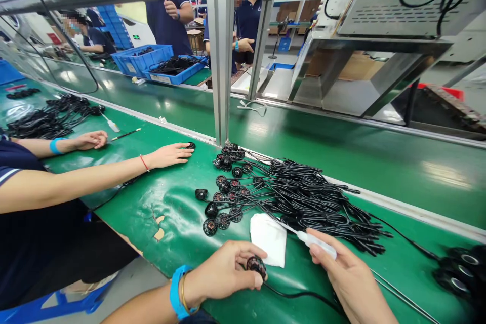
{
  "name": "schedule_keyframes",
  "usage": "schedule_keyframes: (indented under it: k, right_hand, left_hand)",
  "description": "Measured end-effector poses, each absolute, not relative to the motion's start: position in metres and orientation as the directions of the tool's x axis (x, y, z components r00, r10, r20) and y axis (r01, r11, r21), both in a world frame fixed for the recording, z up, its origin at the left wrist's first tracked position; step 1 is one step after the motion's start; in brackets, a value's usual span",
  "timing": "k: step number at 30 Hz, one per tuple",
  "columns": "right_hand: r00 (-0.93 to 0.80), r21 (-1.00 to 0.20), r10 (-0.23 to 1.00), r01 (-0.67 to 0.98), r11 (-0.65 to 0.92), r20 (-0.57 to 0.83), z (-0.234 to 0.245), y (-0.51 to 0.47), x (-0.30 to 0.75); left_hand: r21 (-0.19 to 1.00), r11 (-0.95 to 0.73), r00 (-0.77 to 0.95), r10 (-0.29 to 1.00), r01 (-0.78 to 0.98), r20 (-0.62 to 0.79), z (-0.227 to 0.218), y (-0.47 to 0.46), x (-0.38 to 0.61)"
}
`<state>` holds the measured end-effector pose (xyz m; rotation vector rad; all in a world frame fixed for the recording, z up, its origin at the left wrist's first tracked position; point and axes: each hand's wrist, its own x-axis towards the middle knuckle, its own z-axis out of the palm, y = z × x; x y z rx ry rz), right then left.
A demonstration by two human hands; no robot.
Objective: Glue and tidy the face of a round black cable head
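One round part (255, 266) sits pinched in left hand (224, 269); right hand (349, 276) just beside

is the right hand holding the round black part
No, the left hand pinches the round black part, while the right hand holds a white pen-like tool.

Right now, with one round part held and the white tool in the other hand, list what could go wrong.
1. The left hand pinches the round part only by fingertips at its rim, so it may slip.
2. The white applicator in the right hand has its thin tip beside the tangled cable pile, so it might catch there.
3. The part's cable runs under the right hand and could snag.
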<state>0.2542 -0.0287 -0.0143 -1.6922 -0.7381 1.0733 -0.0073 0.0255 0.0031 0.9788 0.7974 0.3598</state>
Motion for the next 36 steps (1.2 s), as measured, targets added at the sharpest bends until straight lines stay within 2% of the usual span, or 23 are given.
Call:
schedule_keyframes:
  k: [6,12,22,36]
  right_hand:
    - [0.509,-0.939,0.793,-0.106,-0.328,-0.335,-0.006,-0.023,0.237]
    - [0.605,-0.941,0.731,-0.102,-0.324,-0.317,-0.002,-0.023,0.229]
    - [0.533,-0.968,0.82,0.007,-0.249,-0.207,0.009,-0.029,0.222]
    - [0.538,-0.96,0.839,0.187,-0.208,-0.077,-0.002,-0.039,0.216]
  left_hand:
    - [0.807,0.553,0.548,0.749,-0.208,-0.372,0.005,0.01,-0.003]
    - [0.805,0.5,0.439,0.831,-0.319,-0.342,-0.006,-0.009,-0.002]
    - [0.844,0.402,0.273,0.908,-0.355,-0.318,-0.013,-0.018,0.003]
    - [0.832,0.429,0.308,0.892,-0.352,-0.33,0.0,-0.011,0.002]
